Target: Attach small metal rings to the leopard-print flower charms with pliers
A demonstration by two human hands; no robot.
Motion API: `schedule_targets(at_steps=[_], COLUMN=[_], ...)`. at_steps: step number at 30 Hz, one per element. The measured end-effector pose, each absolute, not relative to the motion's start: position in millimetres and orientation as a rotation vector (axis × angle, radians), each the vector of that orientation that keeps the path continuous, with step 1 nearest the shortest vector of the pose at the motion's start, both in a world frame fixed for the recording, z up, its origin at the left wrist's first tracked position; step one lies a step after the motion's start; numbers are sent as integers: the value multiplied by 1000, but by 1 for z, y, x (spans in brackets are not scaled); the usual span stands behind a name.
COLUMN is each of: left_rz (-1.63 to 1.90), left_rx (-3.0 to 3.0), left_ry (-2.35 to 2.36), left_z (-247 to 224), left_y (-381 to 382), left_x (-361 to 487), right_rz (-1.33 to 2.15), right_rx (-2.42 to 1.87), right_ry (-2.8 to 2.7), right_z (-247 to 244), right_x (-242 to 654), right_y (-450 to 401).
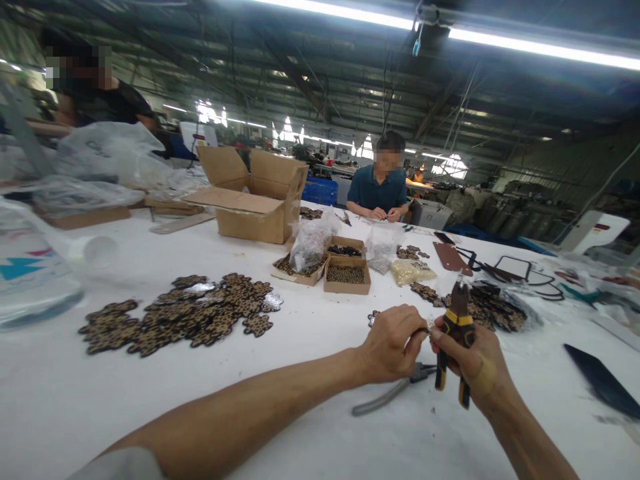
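Place: factory or workshop hall | Roof: dark metal with exposed beams, long tube lights (544, 49) | Work area: long white surface (300, 407) with pliers (453, 327), small parts in cardboard trays (347, 275), patterned pieces in piles (185, 310) | People: person (379, 187) working at its far side

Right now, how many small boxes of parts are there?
3: left box partly under a clear bag, back box holding black pieces, front box before that. Bags could hide more.

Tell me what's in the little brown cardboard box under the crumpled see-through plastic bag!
Tiny brownish pieces show near the edges of the box; the bag covers the rest, hiding whatever lies beneath.
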State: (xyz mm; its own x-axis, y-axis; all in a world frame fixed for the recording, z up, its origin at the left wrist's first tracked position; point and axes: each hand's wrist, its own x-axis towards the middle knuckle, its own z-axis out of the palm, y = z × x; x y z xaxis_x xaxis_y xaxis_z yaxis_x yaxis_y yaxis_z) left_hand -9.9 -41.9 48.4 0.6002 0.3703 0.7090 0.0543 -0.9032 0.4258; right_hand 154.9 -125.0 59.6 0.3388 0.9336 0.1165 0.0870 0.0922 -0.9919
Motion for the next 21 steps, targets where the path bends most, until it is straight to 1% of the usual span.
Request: schedule_targets(at_steps=[10,16,18,21], left_rz=[1302,1390,1450,1503], left_rx=[2494,2449,2427,2406], left_ry=[484,377,336,307], left_z=[42,41,42,48], left_y=[-49,-41,-37,-32], left_x=[-8,-5,-4,-5], right_rz=[709,814,729,496], right_rx=[-1248,-1248,-1298,-1425], right_ry=[-781,-859,-931,-1090], right_z=[37,38,40,36], right_x=[139,148,159,175], right_y=[-117,-113,-112,-110])
